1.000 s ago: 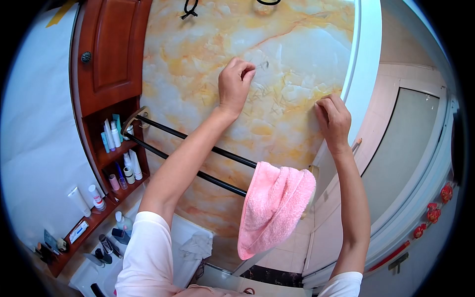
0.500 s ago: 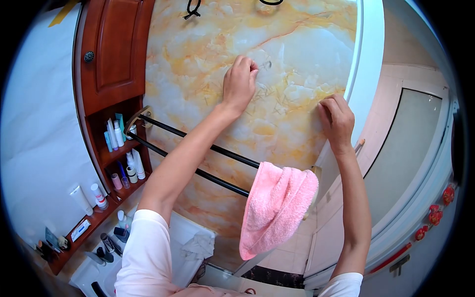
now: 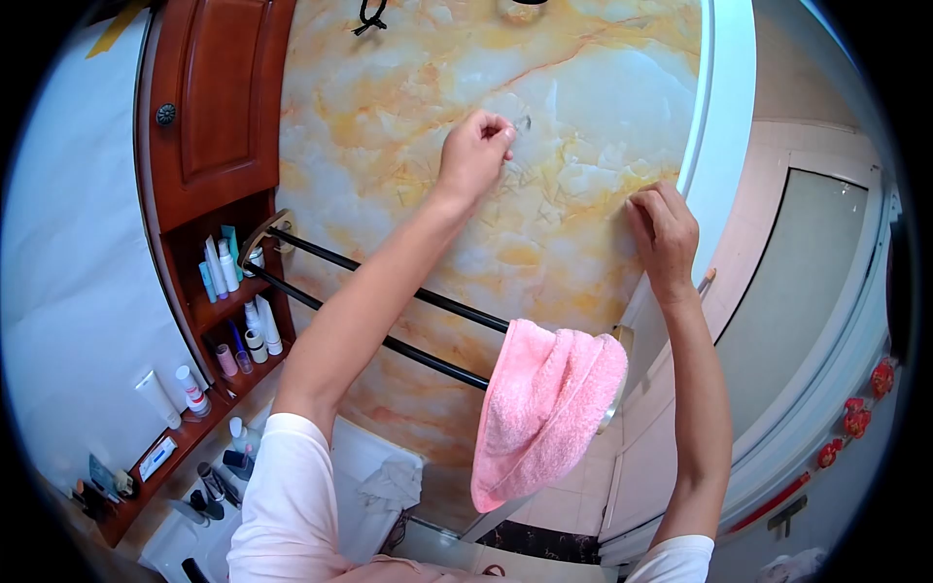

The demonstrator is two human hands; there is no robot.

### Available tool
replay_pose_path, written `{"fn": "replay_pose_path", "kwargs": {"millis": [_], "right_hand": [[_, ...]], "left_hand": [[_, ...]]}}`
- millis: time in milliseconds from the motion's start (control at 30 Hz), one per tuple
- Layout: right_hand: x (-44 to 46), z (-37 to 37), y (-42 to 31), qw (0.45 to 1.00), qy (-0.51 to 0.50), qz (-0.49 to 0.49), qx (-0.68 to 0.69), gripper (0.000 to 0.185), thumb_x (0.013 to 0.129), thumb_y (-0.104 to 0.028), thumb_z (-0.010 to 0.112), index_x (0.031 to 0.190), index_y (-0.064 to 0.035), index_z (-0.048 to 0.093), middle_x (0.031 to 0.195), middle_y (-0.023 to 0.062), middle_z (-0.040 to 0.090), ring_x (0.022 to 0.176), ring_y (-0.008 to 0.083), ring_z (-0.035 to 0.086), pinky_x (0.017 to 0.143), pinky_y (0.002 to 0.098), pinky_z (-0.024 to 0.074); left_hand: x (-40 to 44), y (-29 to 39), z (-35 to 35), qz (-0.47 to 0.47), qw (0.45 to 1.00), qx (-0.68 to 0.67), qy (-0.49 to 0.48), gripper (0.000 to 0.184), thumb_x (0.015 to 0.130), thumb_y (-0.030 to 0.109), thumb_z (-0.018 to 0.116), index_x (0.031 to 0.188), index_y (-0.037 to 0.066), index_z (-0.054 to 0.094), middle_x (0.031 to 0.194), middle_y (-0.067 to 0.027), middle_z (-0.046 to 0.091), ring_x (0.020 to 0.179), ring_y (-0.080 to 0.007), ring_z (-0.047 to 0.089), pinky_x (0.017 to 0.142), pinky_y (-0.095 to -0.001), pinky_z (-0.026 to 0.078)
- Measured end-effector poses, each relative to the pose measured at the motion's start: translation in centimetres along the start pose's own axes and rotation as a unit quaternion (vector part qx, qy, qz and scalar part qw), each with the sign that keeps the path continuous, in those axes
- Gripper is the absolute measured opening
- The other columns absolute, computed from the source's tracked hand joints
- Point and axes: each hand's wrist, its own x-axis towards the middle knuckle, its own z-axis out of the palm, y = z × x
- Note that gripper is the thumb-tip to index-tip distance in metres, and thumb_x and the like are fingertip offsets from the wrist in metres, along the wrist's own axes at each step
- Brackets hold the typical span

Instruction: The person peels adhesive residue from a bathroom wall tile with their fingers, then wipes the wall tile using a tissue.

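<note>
My left hand is raised in front of the marbled wall, thumb and fingers pinched together. Anything between them is too small or hidden to make out. Just right of its fingertips, a small clear, hook-like piece with a dark mark sits on the wall. Near the wall's right edge, beside the white door frame, my right hand has its fingers bent and drawn together; whatever they may hold is hidden. Below both hands, a pink towel hangs over the black double towel rail.
On the left are a reddish wooden cabinet and shelves with several tubes and bottles. Below stands a white sink with a crumpled pale cloth. A black cord loop hangs at the top. Right, a frosted glass door panel shows.
My left hand has turned slightly, its pinched fingertips shifting right toward the small clear piece. My right hand stays almost where it was. The view has shifted a little.
</note>
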Motion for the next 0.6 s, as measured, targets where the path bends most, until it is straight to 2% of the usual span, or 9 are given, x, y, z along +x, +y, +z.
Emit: {"fn": "replay_pose_path", "kwargs": {"millis": [67,167,233,300,333,433,600], "right_hand": [[0.0,0.0,0.0,1.0,-0.002,0.001,0.0,0.014,0.079,0.0,0.069,0.083,-0.0028,0.056,0.08,0.01,0.057,0.073,0.0283,0.058,0.063,0.0376,0.0468],[0.0,0.0,0.1,1.0,0.0,-0.004,-0.001,0.014,0.079,0.001,0.069,0.083,-0.0029,0.056,0.08,0.01,0.057,0.073,0.0283,0.058,0.062,0.0376,0.0468],[0.0,0.0,0.0,1.0,0.0,-0.001,0.002,0.014,0.079,0.001,0.069,0.083,-0.003,0.056,0.08,0.0099,0.057,0.073,0.0282,0.058,0.062,0.0375,0.0467],[0.0,0.0,-0.1,1.0,-0.001,0.002,0.003,0.014,0.079,0.001,0.069,0.083,-0.0031,0.056,0.08,0.0099,0.057,0.073,0.028,0.058,0.062,0.0374,0.0466],[0.0,0.0,-0.1,1.0,-0.003,0.005,0.002,0.014,0.079,0.001,0.069,0.083,-0.0031,0.056,0.08,0.0099,0.057,0.072,0.028,0.058,0.062,0.0373,0.0466],[-0.1,0.1,0.0,1.0,-0.003,0.003,0.001,0.014,0.079,0.001,0.069,0.083,-0.0032,0.056,0.08,0.0098,0.057,0.072,0.0278,0.058,0.062,0.0371,0.0465],[0.0,0.0,0.0,1.0,-0.001,-0.002,0.002,0.015,0.079,0.0,0.07,0.083,-0.0032,0.056,0.08,0.0097,0.057,0.072,0.0276,0.058,0.062,0.0369,0.0463]], "left_hand": [[0.9,0.7,-1.0,-0.12,0.973,-0.191,-0.047,0.004,0.095,0.009,0.062,0.096,0.005,0.062,0.087,-0.0012,0.063,0.074,-0.0082,0.058,0.068,-0.0228,0.047],[1.3,1.5,-1.5,-0.054,0.985,-0.158,-0.032,0.007,0.095,0.01,0.062,0.1,0.005,0.061,0.087,-0.0007,0.063,0.074,-0.0087,0.057,0.068,-0.0229,0.048],[1.2,1.6,-1.0,0.064,0.997,0.034,0.016,0.005,0.091,0.007,0.066,0.094,0.003,0.065,0.086,-0.0026,0.064,0.074,-0.0102,0.06,0.068,-0.0242,0.049],[1.2,1.0,-0.8,0.193,0.957,0.211,0.037,0.004,0.088,0.005,0.067,0.09,0.002,0.066,0.085,-0.0042,0.064,0.074,-0.011,0.061,0.067,-0.025,0.05],[1.3,0.7,-0.7,0.231,0.944,0.233,0.04,0.006,0.084,0.001,0.069,0.089,-0.001,0.067,0.084,-0.0073,0.064,0.073,-0.0136,0.063,0.067,-0.0267,0.051],[1.6,0.5,-0.4,0.255,0.932,0.254,0.046,0.009,0.083,-0.001,0.068,0.091,-0.003,0.066,0.085,-0.009,0.064,0.073,-0.0174,0.064,0.069,-0.0282,0.051],[1.6,1.0,-0.3,0.277,0.914,0.292,0.047,0.013,0.081,-0.003,0.07,0.093,-0.001,0.067,0.086,-0.0111,0.064,0.074,-0.0217,0.065,0.068,-0.0316,0.051]]}}
